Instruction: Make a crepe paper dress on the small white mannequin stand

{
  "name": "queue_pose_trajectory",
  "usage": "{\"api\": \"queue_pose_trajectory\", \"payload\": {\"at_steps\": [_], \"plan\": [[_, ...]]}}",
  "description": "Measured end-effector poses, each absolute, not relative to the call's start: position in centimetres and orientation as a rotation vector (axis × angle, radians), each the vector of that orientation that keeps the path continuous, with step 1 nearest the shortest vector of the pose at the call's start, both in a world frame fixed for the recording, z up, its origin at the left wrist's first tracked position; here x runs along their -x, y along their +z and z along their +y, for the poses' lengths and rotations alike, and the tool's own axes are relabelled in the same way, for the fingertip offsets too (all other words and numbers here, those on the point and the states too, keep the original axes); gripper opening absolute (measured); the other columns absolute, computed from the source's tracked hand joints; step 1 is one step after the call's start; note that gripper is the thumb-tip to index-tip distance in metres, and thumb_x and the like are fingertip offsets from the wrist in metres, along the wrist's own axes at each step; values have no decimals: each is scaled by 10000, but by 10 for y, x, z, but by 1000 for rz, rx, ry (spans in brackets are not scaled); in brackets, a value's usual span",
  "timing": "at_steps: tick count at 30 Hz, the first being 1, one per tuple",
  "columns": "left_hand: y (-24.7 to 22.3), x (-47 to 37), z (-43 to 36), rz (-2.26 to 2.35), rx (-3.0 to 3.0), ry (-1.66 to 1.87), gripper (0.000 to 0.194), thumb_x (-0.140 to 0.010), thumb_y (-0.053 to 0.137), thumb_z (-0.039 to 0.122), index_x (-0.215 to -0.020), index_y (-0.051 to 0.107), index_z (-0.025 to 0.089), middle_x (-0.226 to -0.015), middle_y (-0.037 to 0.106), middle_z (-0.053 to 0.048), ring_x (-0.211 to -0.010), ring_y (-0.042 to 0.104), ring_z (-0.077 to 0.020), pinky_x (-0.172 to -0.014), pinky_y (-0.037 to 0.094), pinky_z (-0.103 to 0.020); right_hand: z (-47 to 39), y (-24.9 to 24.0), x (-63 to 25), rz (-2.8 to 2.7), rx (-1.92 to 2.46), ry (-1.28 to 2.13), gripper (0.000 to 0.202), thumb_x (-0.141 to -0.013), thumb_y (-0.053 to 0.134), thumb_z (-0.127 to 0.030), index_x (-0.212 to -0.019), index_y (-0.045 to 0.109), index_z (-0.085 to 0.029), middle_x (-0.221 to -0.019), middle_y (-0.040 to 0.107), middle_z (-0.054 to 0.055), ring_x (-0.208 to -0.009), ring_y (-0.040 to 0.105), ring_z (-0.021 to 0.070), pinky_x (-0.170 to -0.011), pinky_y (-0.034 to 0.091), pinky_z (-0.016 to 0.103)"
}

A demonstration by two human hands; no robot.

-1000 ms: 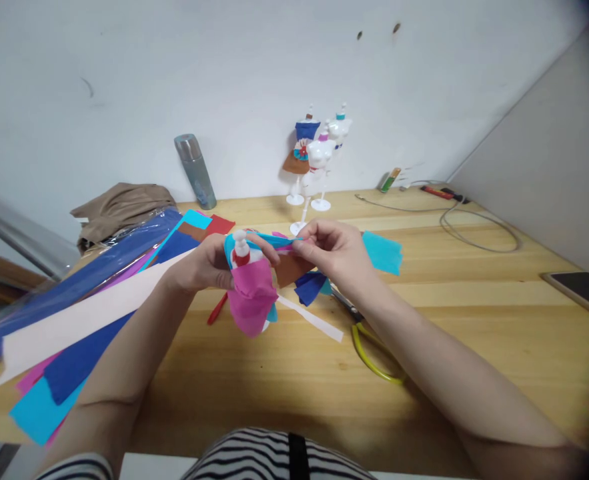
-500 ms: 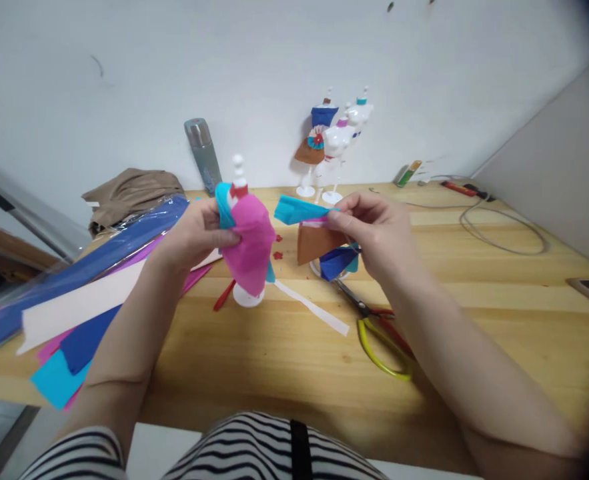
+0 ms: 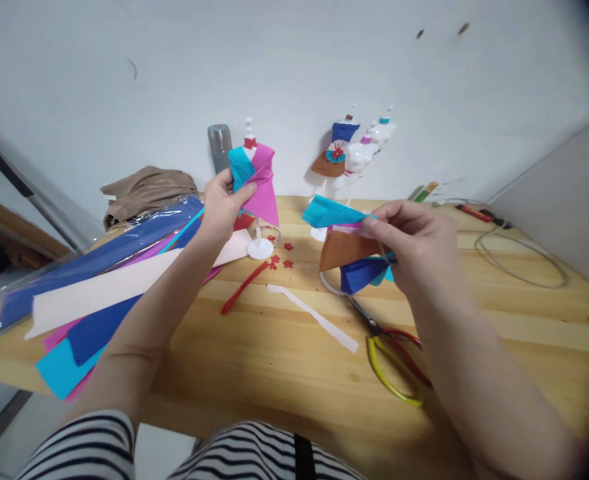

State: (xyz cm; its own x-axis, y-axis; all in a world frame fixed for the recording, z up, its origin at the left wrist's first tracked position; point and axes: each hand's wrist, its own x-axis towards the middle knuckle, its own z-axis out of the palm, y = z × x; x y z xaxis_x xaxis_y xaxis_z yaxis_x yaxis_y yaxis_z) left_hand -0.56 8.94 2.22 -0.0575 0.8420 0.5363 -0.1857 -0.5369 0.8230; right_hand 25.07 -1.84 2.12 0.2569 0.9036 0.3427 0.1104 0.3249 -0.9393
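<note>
My left hand [image 3: 227, 200] grips a small white mannequin [image 3: 261, 249] at its torso, which is wrapped in pink fabric [image 3: 263, 190] and turquoise fabric [image 3: 241, 165] crossing at the front. A red band circles its neck. My right hand [image 3: 409, 230] pinches the ends of several fabric pieces: a turquoise one [image 3: 331, 212] on top, a brown one [image 3: 347, 249] under it and a blue one [image 3: 359, 273] lowest. Below that hand, scissors [image 3: 391, 367] with yellow and red handles lie on the wooden table [image 3: 294, 400].
Dressed and bare mannequins [image 3: 361, 157] stand by the wall. Fabric sheets [image 3: 99, 283], brown cloth [image 3: 149, 193] and a flask [image 3: 219, 143] are at the left. A pale strip [image 3: 314, 317], a red strip [image 3: 244, 288] and red flowers [image 3: 288, 247] lie mid-table; a cable [image 3: 519, 267] is at the right.
My left hand has moved up and away with the mannequin, which has turned to show the crossed fabrics. The red flowers beneath are more exposed. My right hand still holds the fabric pieces.
</note>
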Motion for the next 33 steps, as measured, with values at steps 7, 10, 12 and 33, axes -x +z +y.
{"api": "queue_pose_trajectory", "payload": {"at_steps": [7,10,12,33], "plan": [[29,-33,173,1042,-1568,1634,108,-858,651,136,-956,671,95,-865,742,32,-921,678,-126,-855,495,-244,-19,30,-261,-1126,1126,652,255,-673,885,-398,-660,664,-271,-578,600,-23,-509,521,155,-461,390,295],[25,-51,202,1040,-1535,1655,67,-853,636,134,-918,644,121,-837,717,21,-895,694,-142,-807,511,-258,-19,34,-258,-1123,1148,680,302,-610,898,-415,-626,650,-243,-567,601,-14,-504,523,149,-454,420,284],[19,-60,216,1028,-1530,1659,73,-823,652,100,-872,625,147,-807,713,19,-852,690,-157,-763,521,-273,-18,36,-256,-1141,1156,674,297,-589,892,-395,-598,642,-234,-550,587,-15,-495,508,138,-451,412,274],[43,-25,124,815,-2445,1498,269,-881,670,255,-1132,711,166,-1140,750,9,-1097,642,-171,-1057,487,-323,-23,55,-277,-965,1067,431,134,-546,794,-196,-533,666,-233,-532,607,-20,-450,420,93,-476,337,291]]}}
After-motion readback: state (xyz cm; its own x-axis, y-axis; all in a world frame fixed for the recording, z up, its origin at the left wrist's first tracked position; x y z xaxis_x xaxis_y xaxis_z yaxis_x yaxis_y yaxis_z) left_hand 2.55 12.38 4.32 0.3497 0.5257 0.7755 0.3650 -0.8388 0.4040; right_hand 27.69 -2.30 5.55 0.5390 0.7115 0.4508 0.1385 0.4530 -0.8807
